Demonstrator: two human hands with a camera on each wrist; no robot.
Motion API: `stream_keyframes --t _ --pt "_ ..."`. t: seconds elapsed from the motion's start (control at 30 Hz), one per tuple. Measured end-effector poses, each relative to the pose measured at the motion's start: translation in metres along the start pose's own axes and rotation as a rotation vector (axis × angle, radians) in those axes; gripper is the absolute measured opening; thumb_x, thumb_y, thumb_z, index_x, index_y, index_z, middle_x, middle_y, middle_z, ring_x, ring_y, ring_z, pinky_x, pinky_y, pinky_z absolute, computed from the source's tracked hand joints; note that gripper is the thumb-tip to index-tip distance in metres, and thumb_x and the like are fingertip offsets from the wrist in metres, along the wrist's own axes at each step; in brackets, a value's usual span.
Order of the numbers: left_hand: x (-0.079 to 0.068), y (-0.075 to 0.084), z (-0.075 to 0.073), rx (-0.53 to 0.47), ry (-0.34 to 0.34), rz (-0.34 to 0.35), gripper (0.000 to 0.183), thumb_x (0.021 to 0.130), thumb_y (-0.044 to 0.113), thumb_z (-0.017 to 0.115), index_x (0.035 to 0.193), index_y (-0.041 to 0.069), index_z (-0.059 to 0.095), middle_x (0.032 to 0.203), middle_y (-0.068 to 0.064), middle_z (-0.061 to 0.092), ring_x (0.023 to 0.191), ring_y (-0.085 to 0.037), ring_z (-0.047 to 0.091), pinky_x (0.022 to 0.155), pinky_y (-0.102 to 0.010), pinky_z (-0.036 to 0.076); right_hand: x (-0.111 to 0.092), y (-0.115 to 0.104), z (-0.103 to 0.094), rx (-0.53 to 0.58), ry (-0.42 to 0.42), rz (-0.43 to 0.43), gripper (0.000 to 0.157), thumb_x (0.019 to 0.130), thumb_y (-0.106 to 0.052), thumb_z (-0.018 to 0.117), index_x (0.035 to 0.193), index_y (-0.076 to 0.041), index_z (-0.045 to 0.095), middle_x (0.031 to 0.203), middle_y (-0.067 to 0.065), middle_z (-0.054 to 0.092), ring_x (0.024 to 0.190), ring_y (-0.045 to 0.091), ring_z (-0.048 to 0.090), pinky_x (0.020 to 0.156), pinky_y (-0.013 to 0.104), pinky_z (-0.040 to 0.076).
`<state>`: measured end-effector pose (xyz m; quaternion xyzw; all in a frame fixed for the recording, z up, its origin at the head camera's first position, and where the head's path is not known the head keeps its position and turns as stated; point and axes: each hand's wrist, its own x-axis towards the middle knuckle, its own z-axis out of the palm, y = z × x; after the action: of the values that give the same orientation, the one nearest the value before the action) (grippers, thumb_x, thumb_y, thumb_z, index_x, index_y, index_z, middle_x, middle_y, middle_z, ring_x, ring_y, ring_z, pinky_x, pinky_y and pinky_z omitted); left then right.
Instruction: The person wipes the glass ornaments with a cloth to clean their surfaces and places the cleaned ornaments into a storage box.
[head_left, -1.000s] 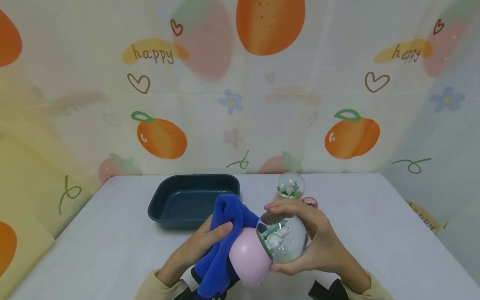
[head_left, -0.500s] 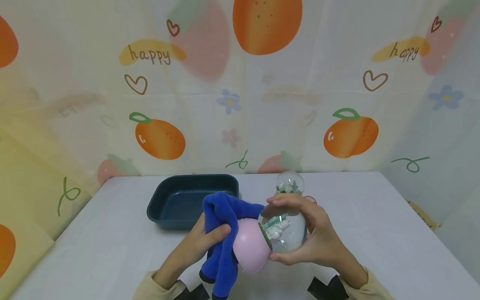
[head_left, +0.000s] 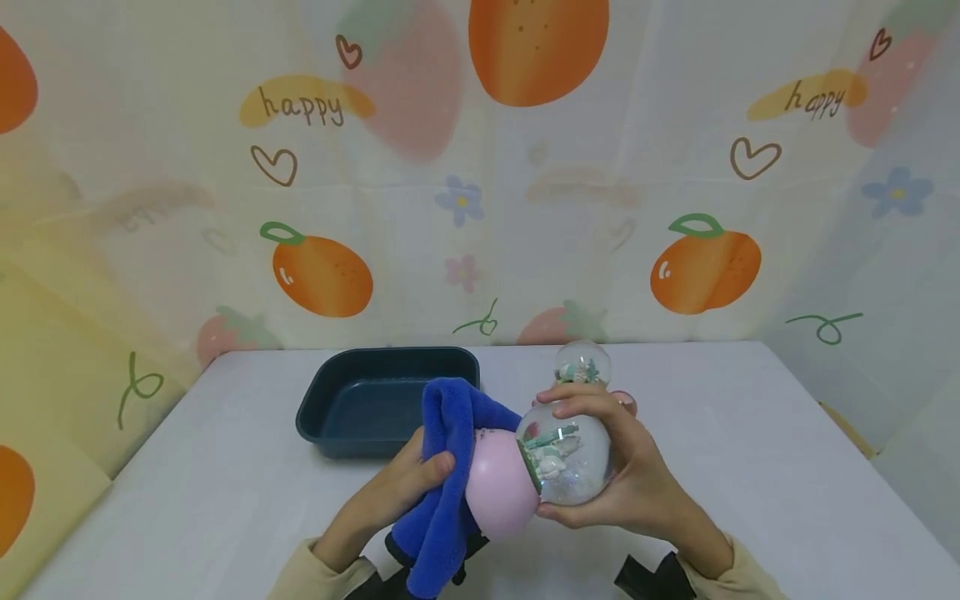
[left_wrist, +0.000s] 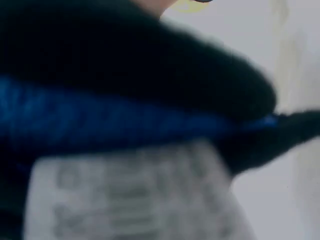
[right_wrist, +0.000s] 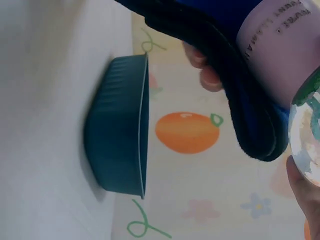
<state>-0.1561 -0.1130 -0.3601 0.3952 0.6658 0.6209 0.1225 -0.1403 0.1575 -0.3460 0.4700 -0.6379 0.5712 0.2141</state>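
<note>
A snow globe (head_left: 573,471) with a pink base (head_left: 501,487) lies tilted on its side in the air in front of me. My right hand (head_left: 637,471) grips its glass dome, fingers over the top and thumb below. In my left hand (head_left: 393,492) is a blue cloth (head_left: 448,417), pinched against the bottom of the base. The left wrist view is filled by blurred cloth with a white printed tag (left_wrist: 130,195). Lettering shows on the pink base (right_wrist: 280,50) in the right wrist view, where left fingertips (right_wrist: 211,79) stick out behind the cloth.
Towards the back left of the white table (head_left: 225,467) stands a dark teal tray (head_left: 352,450). A second snow globe (head_left: 583,363) stands at the back, just beyond my right hand, beside a shiny pink round object (head_left: 626,402) that is partly hidden. A fruit-patterned curtain (head_left: 420,250) hangs behind.
The held snow globe has risen slightly, and the cloth has shifted about its base. My right index finger has lifted and moved along the dome. Both hands keep their hold.
</note>
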Motion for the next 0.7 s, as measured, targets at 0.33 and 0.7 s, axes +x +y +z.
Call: stream_keyframes --t 0.33,0.7 --pt "0.0035 -0.0016 0.0076 0.055 0.176 0.133 0.07 0.095 0.062 0.05 0.107 -0.008 0.052 0.09 0.009 0.06 0.084 -0.005 0.058 0.07 -0.028 0.053 -0.001 0.0002 -0.0007 -0.165 -0.066 0.15 0.091 0.062 -0.022 0.096 0.134 0.0 0.045 0.138 0.011 0.053 0.122 0.017 0.055 0.098 0.024 0.049" --pt "0.0042 -0.0003 0.0067 0.114 0.228 0.231 0.071 0.094 0.055 0.058 0.135 -0.003 0.052 0.134 -0.003 0.063 0.122 -0.015 0.059 0.102 -0.027 0.047 -0.0003 -0.007 -0.0003 -0.207 -0.14 0.411 0.096 0.062 -0.021 0.096 0.142 -0.021 0.042 0.131 -0.002 0.059 0.118 0.014 0.054 0.094 0.027 0.052"
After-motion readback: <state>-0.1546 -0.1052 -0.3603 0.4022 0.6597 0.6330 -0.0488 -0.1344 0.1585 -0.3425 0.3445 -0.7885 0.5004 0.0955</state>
